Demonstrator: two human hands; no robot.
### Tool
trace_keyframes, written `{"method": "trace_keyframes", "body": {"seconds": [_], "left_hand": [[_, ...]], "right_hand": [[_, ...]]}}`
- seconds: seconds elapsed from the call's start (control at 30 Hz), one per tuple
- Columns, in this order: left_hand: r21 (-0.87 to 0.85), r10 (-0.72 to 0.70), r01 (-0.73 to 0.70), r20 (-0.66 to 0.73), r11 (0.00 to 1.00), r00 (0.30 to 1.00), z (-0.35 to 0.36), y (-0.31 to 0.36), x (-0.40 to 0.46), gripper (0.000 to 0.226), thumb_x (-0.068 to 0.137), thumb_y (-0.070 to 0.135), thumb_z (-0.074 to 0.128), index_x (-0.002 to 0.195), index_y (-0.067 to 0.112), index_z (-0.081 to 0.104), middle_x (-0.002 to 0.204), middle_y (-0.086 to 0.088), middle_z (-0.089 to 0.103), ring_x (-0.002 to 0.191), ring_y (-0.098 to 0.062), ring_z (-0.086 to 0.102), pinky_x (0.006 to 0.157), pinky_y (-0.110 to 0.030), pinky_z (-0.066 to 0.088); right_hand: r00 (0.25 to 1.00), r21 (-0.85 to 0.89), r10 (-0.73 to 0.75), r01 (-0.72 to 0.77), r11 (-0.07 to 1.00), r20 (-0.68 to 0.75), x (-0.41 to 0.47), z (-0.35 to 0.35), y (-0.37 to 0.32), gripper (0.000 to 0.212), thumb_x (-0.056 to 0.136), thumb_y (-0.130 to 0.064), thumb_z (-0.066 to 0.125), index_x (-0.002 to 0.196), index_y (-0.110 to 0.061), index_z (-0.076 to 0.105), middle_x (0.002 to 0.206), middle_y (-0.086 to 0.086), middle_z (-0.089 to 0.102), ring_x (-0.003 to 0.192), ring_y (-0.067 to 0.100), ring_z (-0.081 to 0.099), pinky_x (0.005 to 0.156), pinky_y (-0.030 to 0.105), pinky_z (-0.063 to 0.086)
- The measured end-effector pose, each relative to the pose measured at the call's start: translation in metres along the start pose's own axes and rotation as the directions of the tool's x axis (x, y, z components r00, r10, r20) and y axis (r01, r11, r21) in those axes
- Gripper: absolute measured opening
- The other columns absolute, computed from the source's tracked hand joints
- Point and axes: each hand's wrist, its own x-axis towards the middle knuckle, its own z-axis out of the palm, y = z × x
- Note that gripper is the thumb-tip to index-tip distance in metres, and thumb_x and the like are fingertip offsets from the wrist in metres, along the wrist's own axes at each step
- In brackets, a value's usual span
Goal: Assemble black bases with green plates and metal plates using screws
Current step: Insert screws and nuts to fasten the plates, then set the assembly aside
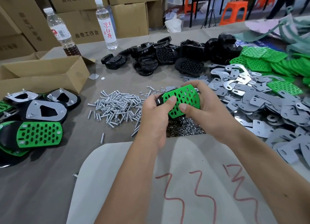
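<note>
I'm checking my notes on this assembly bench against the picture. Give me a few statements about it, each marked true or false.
1. Both hands, left and right, hold a green plate on a black base. True.
2. The loose screws lie in a cardboard box. False: they lie in a pile on the table; the cardboard box stands behind them to the left.
3. Finished assemblies lie at the left. True.
4. The metal plates are piled at the left. False: they are at the right.
5. Two bottles, one and another, stand at the back. True.
</note>
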Motion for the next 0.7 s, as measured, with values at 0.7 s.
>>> {"method": "trace_keyframes", "body": {"seconds": [0.7], "left_hand": [[-0.006, 0.067, -0.069, -0.167, 0.998, 0.984, 0.0, -0.002, 0.011, 0.022, 0.084, -0.001, 0.08, 0.101, 0.006, 0.068, 0.1, -0.017, 0.075, 0.09, -0.039, 0.073, 0.085, -0.056, 0.06]], "right_hand": [[0.969, -0.242, 0.012, -0.074, 0.967, -0.248, 0.003, 0.003, 0.005, 0.042, 0.087, -0.027, 0.083, 0.11, -0.03, 0.049, 0.073, -0.014, 0.075, 0.057, 0.004, 0.066, 0.052, 0.015, 0.046]]}}
